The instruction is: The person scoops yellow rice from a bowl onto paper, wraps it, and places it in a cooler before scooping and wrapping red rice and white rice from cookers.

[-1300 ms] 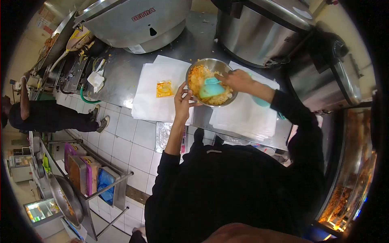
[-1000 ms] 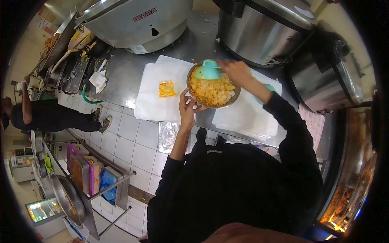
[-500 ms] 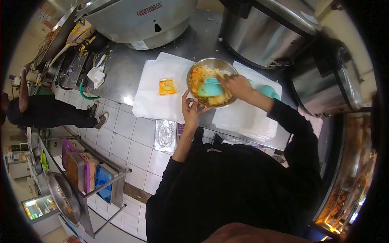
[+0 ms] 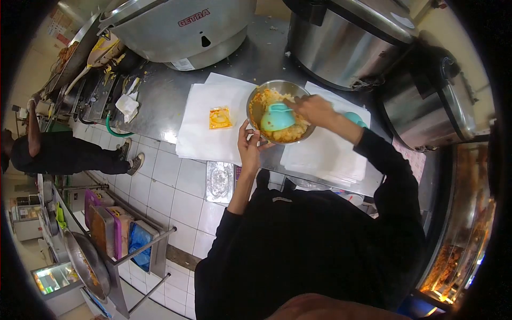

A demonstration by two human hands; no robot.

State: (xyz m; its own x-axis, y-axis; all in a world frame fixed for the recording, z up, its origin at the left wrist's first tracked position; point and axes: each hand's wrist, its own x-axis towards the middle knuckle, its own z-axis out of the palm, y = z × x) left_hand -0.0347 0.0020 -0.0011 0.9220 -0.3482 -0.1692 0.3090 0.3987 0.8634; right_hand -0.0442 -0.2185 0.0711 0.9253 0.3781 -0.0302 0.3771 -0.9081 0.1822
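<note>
A steel mixing bowl (image 4: 255,109) holds rice (image 4: 292,132) mixed with orange-yellow sauce. My left hand (image 4: 249,145) grips the bowl's near-left rim, thumb and fingers closed on it. In my right hand (image 4: 314,111) is a turquoise plastic cup (image 4: 276,118), held by its handle and pressed into the rice. Part of the cup's handle lies hidden under my fingers. The bowl rests across white paper sheets (image 4: 200,98). A small clear packet with orange-yellow contents (image 4: 220,118) lies on the paper left of the bowl.
Large steel rice cookers (image 4: 341,48) and a grey GETRA cooker (image 4: 181,34) line the back of the counter. Another turquoise piece (image 4: 354,118) sits beyond my right wrist. A person in black (image 4: 58,152) stands far left, near a rack with trays and a wok (image 4: 88,266).
The turquoise cup has shifted slightly within the bowl, and the rice looks more evenly mixed. My left hand stays at the rim.
</note>
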